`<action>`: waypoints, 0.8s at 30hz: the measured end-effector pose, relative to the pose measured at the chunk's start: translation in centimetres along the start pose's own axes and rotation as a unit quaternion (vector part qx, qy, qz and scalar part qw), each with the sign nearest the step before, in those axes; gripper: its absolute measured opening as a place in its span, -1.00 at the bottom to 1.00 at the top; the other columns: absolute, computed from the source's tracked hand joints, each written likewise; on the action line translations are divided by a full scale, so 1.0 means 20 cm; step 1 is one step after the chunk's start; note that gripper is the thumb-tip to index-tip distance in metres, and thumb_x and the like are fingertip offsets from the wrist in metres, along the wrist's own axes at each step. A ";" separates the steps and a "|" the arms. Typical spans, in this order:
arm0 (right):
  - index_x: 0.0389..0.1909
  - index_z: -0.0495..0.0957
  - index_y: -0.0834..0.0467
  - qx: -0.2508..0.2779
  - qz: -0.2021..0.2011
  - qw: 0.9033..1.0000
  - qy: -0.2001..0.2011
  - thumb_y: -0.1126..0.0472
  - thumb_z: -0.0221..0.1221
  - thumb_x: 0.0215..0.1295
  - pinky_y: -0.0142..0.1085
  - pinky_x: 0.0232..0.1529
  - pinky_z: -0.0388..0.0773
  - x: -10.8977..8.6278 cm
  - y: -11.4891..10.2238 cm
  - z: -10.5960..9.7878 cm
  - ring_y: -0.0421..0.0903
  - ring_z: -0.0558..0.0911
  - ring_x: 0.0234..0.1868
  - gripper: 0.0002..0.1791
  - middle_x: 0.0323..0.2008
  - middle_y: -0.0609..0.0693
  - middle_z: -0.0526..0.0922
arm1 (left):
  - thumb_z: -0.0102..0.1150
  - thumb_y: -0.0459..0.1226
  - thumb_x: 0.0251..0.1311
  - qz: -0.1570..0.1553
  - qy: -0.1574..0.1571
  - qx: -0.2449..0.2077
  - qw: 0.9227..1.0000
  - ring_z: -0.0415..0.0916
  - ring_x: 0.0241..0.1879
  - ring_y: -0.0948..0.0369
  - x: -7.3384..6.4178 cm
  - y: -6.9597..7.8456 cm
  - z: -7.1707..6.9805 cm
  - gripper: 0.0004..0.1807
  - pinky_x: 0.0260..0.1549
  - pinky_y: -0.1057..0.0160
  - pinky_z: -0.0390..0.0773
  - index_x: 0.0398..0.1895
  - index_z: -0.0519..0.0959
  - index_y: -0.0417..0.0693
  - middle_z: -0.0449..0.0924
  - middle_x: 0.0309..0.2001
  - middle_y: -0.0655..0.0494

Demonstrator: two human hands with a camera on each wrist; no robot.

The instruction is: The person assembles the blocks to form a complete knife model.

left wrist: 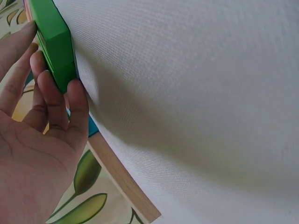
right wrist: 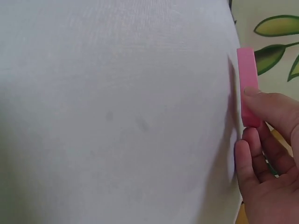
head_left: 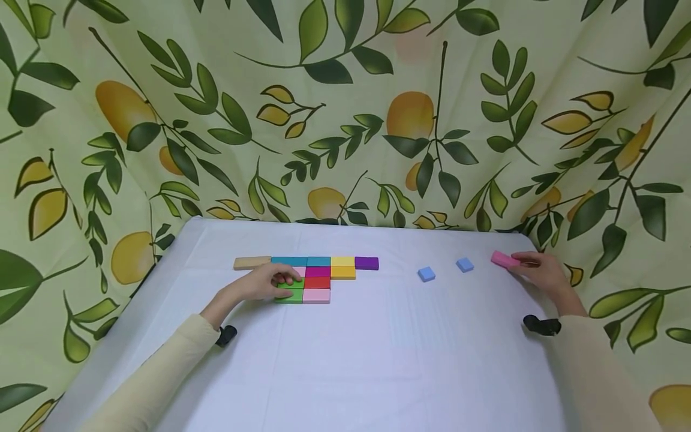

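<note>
My right hand pinches a bright pink block at the table's far right; in the right wrist view the thumb lies on the block's face. Over on the left, my left hand rests against the left side of a joined group of coloured blocks. Its relaxed fingers touch the green blocks, partly covering them. Beside these lie a red block, a light pink block and a magenta block.
The back row holds a wooden block, teal blocks, a yellow block with an orange-yellow one in front, and a purple block. Two blue squares lie apart on the white cloth. A leaf-patterned curtain hangs behind.
</note>
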State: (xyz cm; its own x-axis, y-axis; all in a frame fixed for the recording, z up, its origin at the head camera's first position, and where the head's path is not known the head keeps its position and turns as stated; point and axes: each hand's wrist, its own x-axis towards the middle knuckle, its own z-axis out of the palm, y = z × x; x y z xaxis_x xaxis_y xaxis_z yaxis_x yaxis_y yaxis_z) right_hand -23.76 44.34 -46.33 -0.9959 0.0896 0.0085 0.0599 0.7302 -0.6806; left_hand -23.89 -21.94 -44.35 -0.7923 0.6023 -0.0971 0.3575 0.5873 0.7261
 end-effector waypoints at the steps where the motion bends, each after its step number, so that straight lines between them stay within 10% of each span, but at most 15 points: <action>1: 0.21 0.50 0.45 0.002 -0.005 1.000 -0.003 0.12 0.31 0.40 -0.50 -0.26 0.42 -0.01 -0.01 -0.01 0.20 0.45 0.00 -0.44 0.10 0.42 0.51 | 0.40 -0.39 0.24 -0.001 0.000 -0.001 1.000 0.42 -0.17 0.10 0.00 0.00 0.00 -0.70 -0.19 0.23 0.49 0.04 0.65 -0.11 0.51 -0.23 0.11; 24: 0.15 0.61 0.37 0.049 -0.144 0.986 -0.062 0.30 0.39 0.29 -0.53 -0.13 0.48 -0.13 -0.26 0.11 -0.33 0.59 -0.13 -0.56 0.08 0.34 0.62 | 0.40 -0.40 0.22 0.008 0.003 0.004 1.000 0.43 -0.19 0.11 0.00 0.01 0.00 -0.68 -0.23 0.26 0.49 0.05 0.64 -0.16 0.51 -0.25 0.10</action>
State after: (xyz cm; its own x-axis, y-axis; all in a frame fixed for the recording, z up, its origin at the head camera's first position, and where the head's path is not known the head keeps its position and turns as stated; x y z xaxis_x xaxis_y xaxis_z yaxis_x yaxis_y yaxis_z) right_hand -21.68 38.75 -44.44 -0.9714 -0.2006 0.1268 -0.2282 0.6430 -0.7310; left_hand -23.79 -21.94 -44.26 -0.7900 0.6076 -0.0817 0.3736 0.5829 0.7216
